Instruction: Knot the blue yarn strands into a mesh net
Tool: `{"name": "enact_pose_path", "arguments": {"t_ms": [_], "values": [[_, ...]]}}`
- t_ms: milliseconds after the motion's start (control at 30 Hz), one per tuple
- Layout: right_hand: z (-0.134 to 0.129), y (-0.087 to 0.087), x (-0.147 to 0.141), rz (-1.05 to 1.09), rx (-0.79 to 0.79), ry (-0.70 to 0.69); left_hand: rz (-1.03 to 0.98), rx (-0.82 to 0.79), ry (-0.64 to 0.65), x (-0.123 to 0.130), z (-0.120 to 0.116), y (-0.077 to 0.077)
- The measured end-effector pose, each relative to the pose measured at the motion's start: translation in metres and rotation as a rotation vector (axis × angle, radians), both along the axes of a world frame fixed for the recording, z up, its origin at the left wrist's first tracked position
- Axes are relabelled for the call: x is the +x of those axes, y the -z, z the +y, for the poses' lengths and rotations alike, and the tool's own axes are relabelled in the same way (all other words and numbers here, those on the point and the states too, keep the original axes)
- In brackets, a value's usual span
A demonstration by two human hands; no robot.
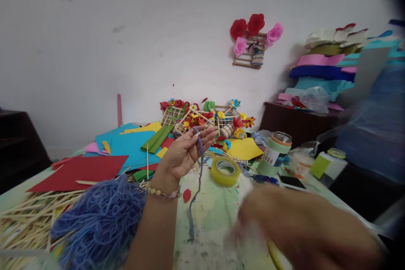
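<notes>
My left hand (186,152) is raised over the middle of the table, palm turned up. Thumb and index finger pinch one end of a piece of blue yarn (200,177), which hangs down toward the tabletop. Close to the camera at the lower right is my right hand (278,219), smeared by motion, so its fingers cannot be made out. Just under it shows a curved yellow strip (274,255), its kind unclear. A large tangle of blue yarn (104,215) lies left of my left forearm. Between the hands, farther back, rests a roll of yellow tape (225,171).
Thin wooden sticks (19,219) and coloured paper sheets (82,173) cover the left side. Stick lattices with paper flowers (202,118) stand against the wall. To the right are a green bottle (274,152), a phone (292,182) and a plastic cup (300,164).
</notes>
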State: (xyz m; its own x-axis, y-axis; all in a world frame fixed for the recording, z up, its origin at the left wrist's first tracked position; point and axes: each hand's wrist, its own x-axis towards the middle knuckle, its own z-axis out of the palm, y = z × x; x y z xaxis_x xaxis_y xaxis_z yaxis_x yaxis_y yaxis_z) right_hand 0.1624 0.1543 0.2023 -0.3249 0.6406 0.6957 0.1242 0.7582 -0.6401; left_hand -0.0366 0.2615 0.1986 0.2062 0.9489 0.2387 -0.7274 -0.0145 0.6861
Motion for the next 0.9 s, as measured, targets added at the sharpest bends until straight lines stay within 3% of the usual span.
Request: {"name": "enact_pose_path", "arguments": {"t_ms": [133, 233, 333, 600, 667, 833, 900], "values": [[0.067, 0.013, -0.026, 0.046, -0.27, 0.06, -0.094, -0.012, -0.002, 0.006, -0.002, -0.003], [0.098, 0.033, -0.046, 0.086, -0.584, -0.174, -0.113, -0.042, -0.057, 0.008, 0.0, -0.002], [0.104, 0.04, -0.055, 0.16, -0.775, -0.343, -0.118, -0.065, -0.112, 0.005, 0.003, -0.001], [0.102, 0.032, -0.043, 0.232, -0.792, -0.318, -0.086, -0.025, -0.358, -0.002, 0.007, 0.0], [0.103, 0.031, -0.043, 0.256, -0.779, -0.304, 0.015, 0.006, -0.312, 0.003, 0.003, 0.0], [0.104, 0.03, -0.041, 0.324, -0.731, -0.339, 0.445, 0.127, 0.032, 0.021, -0.007, 0.006], [0.104, 0.029, -0.038, 0.34, -0.742, -0.386, 0.53, 0.169, 0.006, 0.027, -0.008, 0.008]]}}
